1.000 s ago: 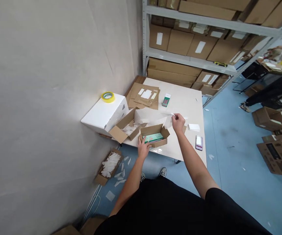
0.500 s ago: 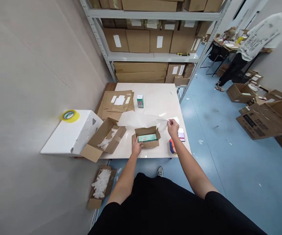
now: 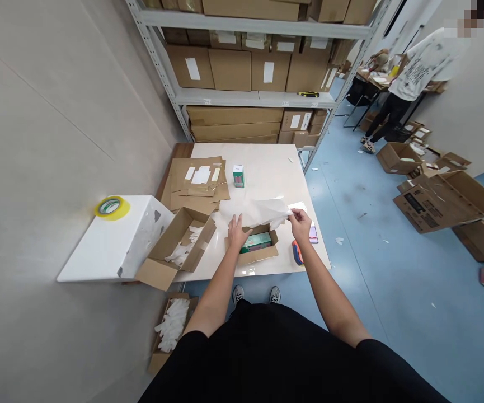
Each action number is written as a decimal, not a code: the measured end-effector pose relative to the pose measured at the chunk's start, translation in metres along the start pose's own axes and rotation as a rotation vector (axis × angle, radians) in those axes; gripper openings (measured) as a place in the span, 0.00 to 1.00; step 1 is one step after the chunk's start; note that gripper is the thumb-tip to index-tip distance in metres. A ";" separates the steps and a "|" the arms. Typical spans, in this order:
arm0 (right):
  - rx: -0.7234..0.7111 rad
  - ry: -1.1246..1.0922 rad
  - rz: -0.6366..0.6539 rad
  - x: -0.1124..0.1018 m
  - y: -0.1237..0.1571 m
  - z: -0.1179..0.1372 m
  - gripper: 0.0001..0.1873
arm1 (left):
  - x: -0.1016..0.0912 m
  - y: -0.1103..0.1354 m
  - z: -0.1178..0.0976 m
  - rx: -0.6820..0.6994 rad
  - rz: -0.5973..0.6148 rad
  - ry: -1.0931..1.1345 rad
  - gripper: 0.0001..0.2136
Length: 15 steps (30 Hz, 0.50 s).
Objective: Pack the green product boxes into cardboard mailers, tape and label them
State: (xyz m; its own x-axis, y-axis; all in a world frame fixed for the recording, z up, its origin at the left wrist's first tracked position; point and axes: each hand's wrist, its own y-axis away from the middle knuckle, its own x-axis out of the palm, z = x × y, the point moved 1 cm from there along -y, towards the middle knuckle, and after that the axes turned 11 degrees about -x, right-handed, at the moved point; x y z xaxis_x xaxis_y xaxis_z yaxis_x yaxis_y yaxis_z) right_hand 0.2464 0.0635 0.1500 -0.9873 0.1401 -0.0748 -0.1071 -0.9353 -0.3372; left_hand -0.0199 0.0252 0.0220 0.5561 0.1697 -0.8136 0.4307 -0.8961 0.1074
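A thin white packing sheet [image 3: 258, 211] stretches over the far side of a small open cardboard box [image 3: 262, 257]. Inside that box lies a green carton [image 3: 257, 242]. My right hand [image 3: 299, 225] pinches the sheet's right end. Fingers apart, my left hand [image 3: 236, 233] is over the left end of the small box, its fingertips at the sheet's near edge; whether they press on it I cannot tell. To the left stands a larger open box [image 3: 160, 273] with white packing material [image 3: 182, 251] in it. Behind the sheet a small green-and-white carton [image 3: 238, 176] stands upright.
Flattened cardboard [image 3: 195, 179] lies on the table's left. Yellow tape [image 3: 112, 207] rests on a white block [image 3: 103, 240]. By my right forearm are a phone [image 3: 313, 233] and a red-and-blue object [image 3: 297, 253]. Shelving [image 3: 258, 98] rises behind; a person [image 3: 413, 73] stands far right.
My left hand has moved from the small box's near left side up to the sheet, its fingers now spread. The sheet has come nearer to the box, its right end still in my right hand.
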 end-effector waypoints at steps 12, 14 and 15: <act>0.003 0.171 0.125 0.021 0.007 -0.025 0.15 | -0.019 -0.020 -0.029 0.049 0.334 0.847 0.18; 0.019 0.129 0.212 0.045 0.016 -0.039 0.15 | -0.024 -0.004 -0.031 0.081 0.465 0.945 0.22; 0.056 0.081 0.246 0.058 0.021 -0.045 0.15 | -0.025 0.004 -0.032 0.093 0.512 0.984 0.23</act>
State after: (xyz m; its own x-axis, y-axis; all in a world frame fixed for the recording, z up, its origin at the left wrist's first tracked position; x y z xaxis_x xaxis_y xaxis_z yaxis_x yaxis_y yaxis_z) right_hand 0.1921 0.0664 0.0967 -0.9722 -0.0706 -0.2233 0.1265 -0.9608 -0.2469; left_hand -0.0090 0.0310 0.0608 0.9918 -0.0149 0.1270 -0.0433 -0.9736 0.2242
